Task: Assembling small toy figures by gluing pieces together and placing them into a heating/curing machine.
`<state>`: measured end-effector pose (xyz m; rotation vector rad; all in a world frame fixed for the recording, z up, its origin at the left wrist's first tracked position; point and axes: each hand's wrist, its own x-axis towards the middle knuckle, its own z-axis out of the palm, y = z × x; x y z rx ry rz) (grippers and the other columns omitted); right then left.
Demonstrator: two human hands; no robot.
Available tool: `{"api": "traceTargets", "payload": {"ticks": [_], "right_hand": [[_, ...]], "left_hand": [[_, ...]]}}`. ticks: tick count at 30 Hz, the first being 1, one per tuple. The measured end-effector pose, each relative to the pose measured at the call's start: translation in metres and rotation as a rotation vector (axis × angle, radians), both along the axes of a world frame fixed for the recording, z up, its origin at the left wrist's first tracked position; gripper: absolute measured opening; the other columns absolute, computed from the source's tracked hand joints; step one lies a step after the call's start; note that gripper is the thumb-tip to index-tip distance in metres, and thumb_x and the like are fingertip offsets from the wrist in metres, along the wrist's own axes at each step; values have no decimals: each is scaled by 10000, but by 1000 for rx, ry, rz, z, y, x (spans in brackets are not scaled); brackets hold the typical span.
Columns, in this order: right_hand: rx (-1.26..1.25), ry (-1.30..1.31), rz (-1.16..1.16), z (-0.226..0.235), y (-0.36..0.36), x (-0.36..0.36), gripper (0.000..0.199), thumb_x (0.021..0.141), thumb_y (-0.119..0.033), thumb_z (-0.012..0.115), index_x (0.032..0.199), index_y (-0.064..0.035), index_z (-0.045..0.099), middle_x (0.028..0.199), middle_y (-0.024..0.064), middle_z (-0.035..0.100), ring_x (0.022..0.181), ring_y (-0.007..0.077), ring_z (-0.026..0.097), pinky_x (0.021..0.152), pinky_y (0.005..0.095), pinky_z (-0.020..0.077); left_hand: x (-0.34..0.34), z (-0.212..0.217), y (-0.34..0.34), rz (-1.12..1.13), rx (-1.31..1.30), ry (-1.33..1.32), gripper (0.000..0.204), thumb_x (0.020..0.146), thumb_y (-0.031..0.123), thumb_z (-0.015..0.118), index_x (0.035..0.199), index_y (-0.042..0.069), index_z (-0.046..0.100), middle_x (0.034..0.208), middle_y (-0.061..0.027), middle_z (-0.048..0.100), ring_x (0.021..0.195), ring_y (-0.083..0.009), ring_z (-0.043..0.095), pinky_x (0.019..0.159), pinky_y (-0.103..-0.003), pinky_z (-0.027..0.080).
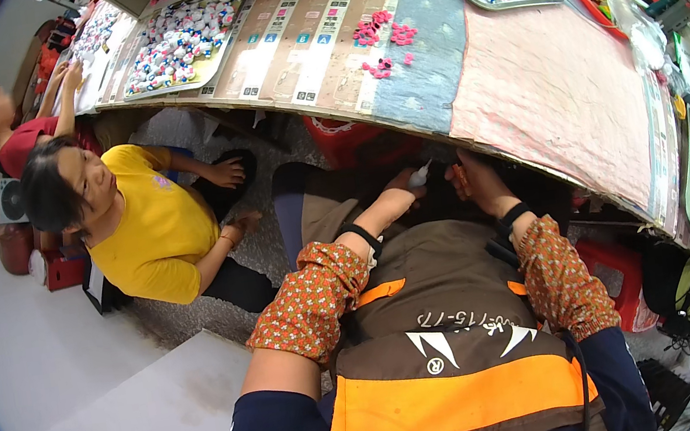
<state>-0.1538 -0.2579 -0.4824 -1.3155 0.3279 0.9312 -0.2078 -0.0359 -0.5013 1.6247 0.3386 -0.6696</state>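
Over my lap, just below the table's near edge, my left hand (401, 188) is closed round a small whitish bottle (419, 176) with a thin pointed nozzle. The nozzle points up and to the right. A short gap away, my right hand (482, 186) grips a small orange thing (461, 180), perhaps a handle; most of it is hidden by the fingers. The two held things are apart. Dark shade under the table hides part of both hands. A brown apron (425, 279) with an orange band covers my lap, and patterned sleeve covers (305, 305) are on my forearms.
The table is covered with cardboard, a blue cloth (417, 38) and a pink cloth (536, 100). Pink pieces (377, 35) lie there, near trays (184, 44) of small coloured parts. A person in yellow (144, 226) sits at left; red stools (343, 138) stand below.
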Motion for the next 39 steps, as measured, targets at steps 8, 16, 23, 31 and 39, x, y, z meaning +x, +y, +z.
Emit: {"api": "traceTargets", "payload": {"ticks": [8, 16, 23, 31, 39], "right_hand": [[13, 115, -296, -44, 14, -20, 500, 980, -645, 467, 827, -185, 587, 684, -24, 558, 566, 131, 505, 519, 310, 403], [-78, -68, -317, -82, -26, -15, 466, 993, -592, 472, 811, -175, 571, 573, -39, 429, 436, 105, 363, 408, 294, 255], [-287, -712, -340, -141, -36, -8, 416, 994, -525, 518, 748, -191, 550, 520, -67, 358, 379, 70, 287, 382, 272, 178], [-898, -1270, 219, -164, -49, -2, 180, 906, -124, 597, 1071, -64, 634, 965, 234, 637, 897, 444, 617, 777, 544, 487], [-940, -1375, 135, -176, -49, 1, 189, 921, -147, 616, 1055, -15, 598, 973, 274, 611, 907, 462, 604, 767, 545, 496]], "left_hand": [[28, -19, -14, -311, 115, -54, 441, 884, 217, 668, 1277, 63, 541, 949, -105, 662, 646, -164, 613, 578, -332, 496], [38, -38, -50, -549, 327, -239, 473, 888, 287, 662, 1296, 73, 552, 1086, -174, 681, 799, -286, 677, 738, -407, 536], [32, -45, -59, -496, 446, -288, 463, 892, 353, 613, 1275, 94, 606, 1245, -236, 645, 1159, -416, 606, 966, -484, 488], [32, -53, -59, -436, 478, -297, 525, 873, 342, 660, 1314, 73, 568, 1287, -257, 612, 1198, -421, 581, 999, -459, 471], [29, -38, -66, -423, 491, -240, 491, 891, 330, 645, 1314, 91, 578, 1310, -229, 609, 1218, -408, 574, 1017, -459, 467]]}}
